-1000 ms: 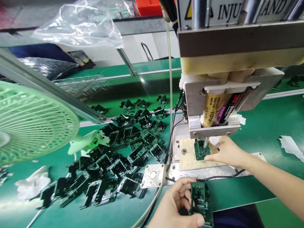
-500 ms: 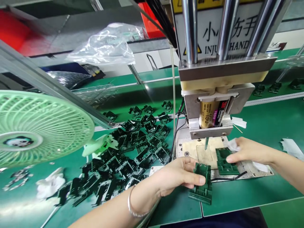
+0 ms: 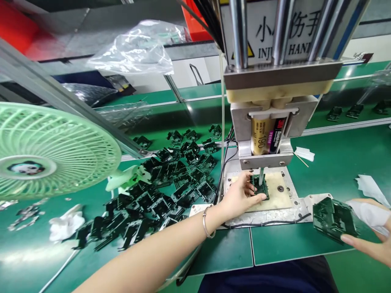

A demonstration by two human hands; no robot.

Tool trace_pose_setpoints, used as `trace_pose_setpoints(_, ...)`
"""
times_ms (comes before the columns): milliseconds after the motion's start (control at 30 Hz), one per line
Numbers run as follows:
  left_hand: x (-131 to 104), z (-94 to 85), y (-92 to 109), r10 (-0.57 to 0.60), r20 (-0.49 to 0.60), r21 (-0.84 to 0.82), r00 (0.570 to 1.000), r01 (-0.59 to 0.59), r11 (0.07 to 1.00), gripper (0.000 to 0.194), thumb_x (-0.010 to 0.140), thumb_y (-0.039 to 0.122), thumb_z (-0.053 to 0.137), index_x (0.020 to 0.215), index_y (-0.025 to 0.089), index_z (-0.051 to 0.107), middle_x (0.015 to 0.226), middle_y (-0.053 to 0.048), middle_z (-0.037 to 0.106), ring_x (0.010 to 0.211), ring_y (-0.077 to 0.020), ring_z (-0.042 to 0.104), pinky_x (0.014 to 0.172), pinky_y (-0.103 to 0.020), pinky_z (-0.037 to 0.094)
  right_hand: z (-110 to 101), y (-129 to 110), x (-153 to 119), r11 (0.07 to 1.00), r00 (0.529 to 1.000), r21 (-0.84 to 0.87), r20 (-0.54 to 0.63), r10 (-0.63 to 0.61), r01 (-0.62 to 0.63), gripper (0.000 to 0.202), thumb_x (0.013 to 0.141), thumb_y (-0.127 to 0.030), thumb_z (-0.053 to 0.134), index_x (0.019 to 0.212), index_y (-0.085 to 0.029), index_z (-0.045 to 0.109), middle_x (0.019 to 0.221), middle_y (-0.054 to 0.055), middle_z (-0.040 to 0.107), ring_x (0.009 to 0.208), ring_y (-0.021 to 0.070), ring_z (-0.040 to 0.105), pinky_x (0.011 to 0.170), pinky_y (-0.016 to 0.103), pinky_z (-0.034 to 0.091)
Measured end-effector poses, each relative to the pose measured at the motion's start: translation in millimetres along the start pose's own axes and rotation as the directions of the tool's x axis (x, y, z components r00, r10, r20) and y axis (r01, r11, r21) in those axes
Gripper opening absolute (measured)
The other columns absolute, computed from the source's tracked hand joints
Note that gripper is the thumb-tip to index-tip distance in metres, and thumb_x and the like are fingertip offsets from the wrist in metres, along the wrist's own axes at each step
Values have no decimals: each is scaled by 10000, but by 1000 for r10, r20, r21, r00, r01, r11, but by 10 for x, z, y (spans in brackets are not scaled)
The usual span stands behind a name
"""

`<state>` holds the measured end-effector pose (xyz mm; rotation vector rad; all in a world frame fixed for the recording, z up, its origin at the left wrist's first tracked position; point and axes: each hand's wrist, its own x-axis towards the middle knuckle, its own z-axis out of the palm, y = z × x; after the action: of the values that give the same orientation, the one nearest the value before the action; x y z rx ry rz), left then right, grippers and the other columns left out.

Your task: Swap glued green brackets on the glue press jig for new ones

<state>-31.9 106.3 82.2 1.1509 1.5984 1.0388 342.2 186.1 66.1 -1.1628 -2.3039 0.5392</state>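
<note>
My left hand (image 3: 241,193) is closed on a small dark green plastic housing (image 3: 260,188) on the pale pad (image 3: 282,197) of the machine's base. Directly over that part is the glue nozzle (image 3: 261,176), below a twin adhesive cartridge (image 3: 269,134) clamped in the machine. At the right, above the table's front edge, my right hand (image 3: 371,240) grips another dark green plastic housing (image 3: 334,219), tilted. Crumpled white tissue (image 3: 371,213) is also in that hand and partly hides its fingers.
Many more dark green housings (image 3: 171,179) lie piled left of the machine. A green fan (image 3: 61,150) stands at the far left, beside wadded tissue (image 3: 67,221). White paper scraps (image 3: 372,189) lie on the right. A black cable (image 3: 269,223) crosses the base's front.
My left hand has moved forward with its housing, bringing it onto the pad below the nozzle. My right hand has carried the other housing off the base, toward the right and nearer me.
</note>
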Motion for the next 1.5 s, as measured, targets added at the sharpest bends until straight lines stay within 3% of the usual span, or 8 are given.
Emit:
trace_pose_setpoints(200,-285,-65,1,147,-107,426,983,-88,900,901,727,459,844,1456,195,384,1349,-190,569,1184,-384,582,988,-576,496,12,-408,10,998,994,41,95,-47,43,557,914,-567,646,1382,-299,506,1382,90,576,1190,348,620,802,427,665)
trace_pose_setpoints(367,-982,-302,-297,660,-32,954,751,-173,243,790,924,361,671,1588,198,277,1486,-212,525,1306,-403,536,1063,-542,447,184,-408,-186,992,989,10,87,-123,123,617,983,-464,543,1529,-257,343,1439,116,536,1270,365,565,1009,549,559)
trace_pose_setpoints(467,-1291,-388,-589,646,7,987,764,-111,120,758,976,387,556,1581,36,263,1414,-292,566,1297,-453,547,1055,-542,434,316,-360,-310,994,989,11,97,-114,113,644,995,-434,516,1558,-205,304,1460,133,521,1286,366,552,1019,509,559)
trace_pose_setpoints(833,-1403,-347,-678,606,-16,973,795,-127,192,819,918,381,551,1593,48,230,1454,-266,555,1302,-403,581,1129,-503,409,211,-529,-148,837,945,-439,167,-280,326,584,965,-428,447,1417,-58,434,1321,255,604,789,328,729,562,412,600)
trace_pose_setpoints(1067,-1391,-376,-724,575,-39,970,817,-108,219,841,916,411,553,1609,106,188,1479,-274,533,1329,-432,559,1103,-596,434,156,-616,63,769,932,-537,292,-215,346,470,874,-473,578,1100,-77,691,1287,214,644,675,286,706,552,381,578)
trace_pose_setpoints(1200,-1418,-340,-634,545,-144,919,826,-93,383,693,934,380,569,1562,208,329,1493,-227,536,1391,-439,493,1123,-684,386,21,-890,189,842,938,-474,333,-99,257,379,823,-486,685,977,-141,709,1010,134,738,676,298,698,582,384,566)
trace_pose_setpoints(1367,-1520,-46,-191,229,-220,354,948,-141,925,411,964,389,600,1369,340,557,1465,-97,588,1365,-333,543,1141,-546,451,-173,-1458,148,974,953,4,203,-223,227,389,713,-396,781,1056,-233,693,852,29,721,707,262,688,638,336,573)
trace_pose_setpoints(1500,-1448,215,224,186,34,-304,982,-167,938,429,915,496,670,1324,373,623,1231,-52,713,1034,-216,695,965,-347,572,-156,-1766,69,932,943,188,62,-327,311,399,694,-376,806,1063,-270,696,1014,54,729,890,318,708,754,368,615)
